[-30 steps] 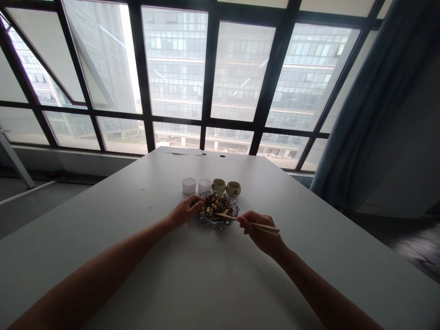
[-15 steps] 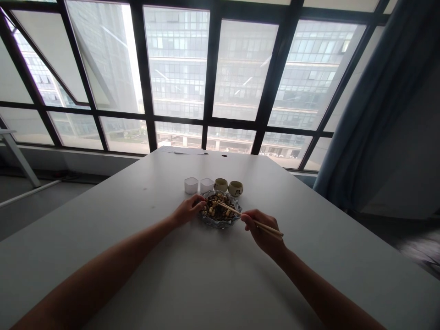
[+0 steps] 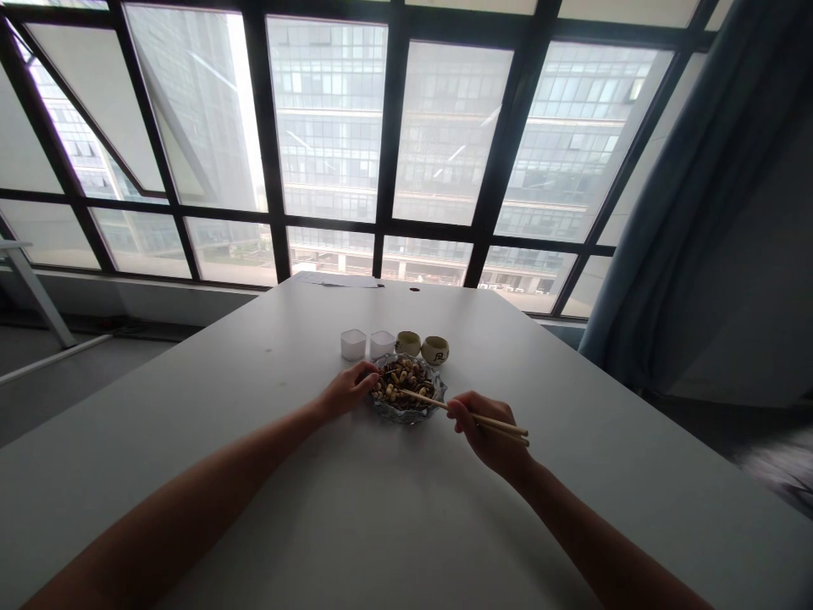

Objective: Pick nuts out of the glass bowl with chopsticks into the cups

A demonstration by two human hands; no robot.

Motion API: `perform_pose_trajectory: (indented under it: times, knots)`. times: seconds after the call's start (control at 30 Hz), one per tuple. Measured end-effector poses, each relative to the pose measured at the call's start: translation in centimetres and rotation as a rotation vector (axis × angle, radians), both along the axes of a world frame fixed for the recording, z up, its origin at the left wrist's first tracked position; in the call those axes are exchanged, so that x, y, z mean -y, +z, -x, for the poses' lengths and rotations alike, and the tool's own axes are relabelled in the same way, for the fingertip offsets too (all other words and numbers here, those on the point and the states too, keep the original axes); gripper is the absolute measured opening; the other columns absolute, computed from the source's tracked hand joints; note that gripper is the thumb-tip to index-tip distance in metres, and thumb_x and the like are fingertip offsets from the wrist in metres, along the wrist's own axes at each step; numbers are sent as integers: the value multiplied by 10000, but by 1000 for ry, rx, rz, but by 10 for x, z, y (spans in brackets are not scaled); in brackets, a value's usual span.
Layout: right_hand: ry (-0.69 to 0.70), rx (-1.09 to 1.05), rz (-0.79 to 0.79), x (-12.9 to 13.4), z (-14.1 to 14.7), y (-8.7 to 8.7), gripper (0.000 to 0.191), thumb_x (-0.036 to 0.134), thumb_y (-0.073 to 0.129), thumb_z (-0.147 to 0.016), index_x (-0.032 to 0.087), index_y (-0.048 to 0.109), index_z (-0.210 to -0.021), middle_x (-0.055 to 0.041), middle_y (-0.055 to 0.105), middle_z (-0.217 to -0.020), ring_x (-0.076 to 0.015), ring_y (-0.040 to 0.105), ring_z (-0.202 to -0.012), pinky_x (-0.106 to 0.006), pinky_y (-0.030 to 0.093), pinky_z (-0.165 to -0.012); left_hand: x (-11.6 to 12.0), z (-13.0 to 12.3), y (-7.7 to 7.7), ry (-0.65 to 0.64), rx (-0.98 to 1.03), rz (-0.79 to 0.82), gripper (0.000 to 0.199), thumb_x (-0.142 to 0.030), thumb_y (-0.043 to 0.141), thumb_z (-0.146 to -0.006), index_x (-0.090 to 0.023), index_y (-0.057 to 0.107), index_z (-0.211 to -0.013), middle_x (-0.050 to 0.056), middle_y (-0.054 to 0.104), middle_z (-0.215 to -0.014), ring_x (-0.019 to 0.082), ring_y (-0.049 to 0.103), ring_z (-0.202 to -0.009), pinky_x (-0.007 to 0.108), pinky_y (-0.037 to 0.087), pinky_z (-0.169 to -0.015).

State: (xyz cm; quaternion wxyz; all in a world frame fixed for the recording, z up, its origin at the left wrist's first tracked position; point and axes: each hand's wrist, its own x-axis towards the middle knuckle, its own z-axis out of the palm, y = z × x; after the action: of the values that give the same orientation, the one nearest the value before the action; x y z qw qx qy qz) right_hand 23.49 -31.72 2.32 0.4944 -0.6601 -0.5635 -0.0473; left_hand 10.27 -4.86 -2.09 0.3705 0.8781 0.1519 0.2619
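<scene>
A scalloped glass bowl (image 3: 406, 416) full of brown and tan pieces, which look like nuts and seeds (image 3: 401, 378), stands in the middle of the white table. My left hand (image 3: 351, 385) grips the bowl's left rim with its fingers. On the other side, my right hand (image 3: 486, 424) is closed around a pair of wooden chopsticks (image 3: 427, 398). Their tips rest among the pieces near the bowl's centre; I cannot make out whether anything is pinched between them.
Behind the bowl stand two translucent white cups (image 3: 353, 346) and two small cream cups (image 3: 435, 350) with dark markings, in a row. Papers (image 3: 343, 280) lie at the table's far end, before large windows. A blue curtain (image 3: 666, 195) hangs at the right.
The chopstick tips have moved down slightly within the bowl, toward me. My right hand has shifted a little to the right and down. My left hand stays at the rim.
</scene>
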Motion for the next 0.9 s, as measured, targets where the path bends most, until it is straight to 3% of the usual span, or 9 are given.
perform_pose_trajectory:
  times: [0.3,0.63,0.9]
  knots:
    - [17,38,1,-1,3,-1,385,500,510,-967,203,643,-761,-14,628,-558,-140,578,-467,-245,463,-492,0,0,0,-10,-5,7,448,-529,462,-880,-162,640,-1067,1,603,-701,169,537,-656,267,411,-615]
    - [49,204,102,-7,7,-6,293,439,531,-975,209,645,-835,-39,661,-727,-141,574,-555,-243,421,-538,3,1,3,-8,-1,22,451,-545,473,-862,-171,641,-1051,19,641,-751,190,574,-713,284,438,-660]
    - [23,204,34,-10,7,-9,357,425,480,-1004,193,596,-758,-5,592,-616,-112,518,-497,-221,397,-494,0,-1,0,0,-16,-1,450,-532,446,-872,-172,636,-1063,16,634,-778,181,557,-707,288,431,-680]
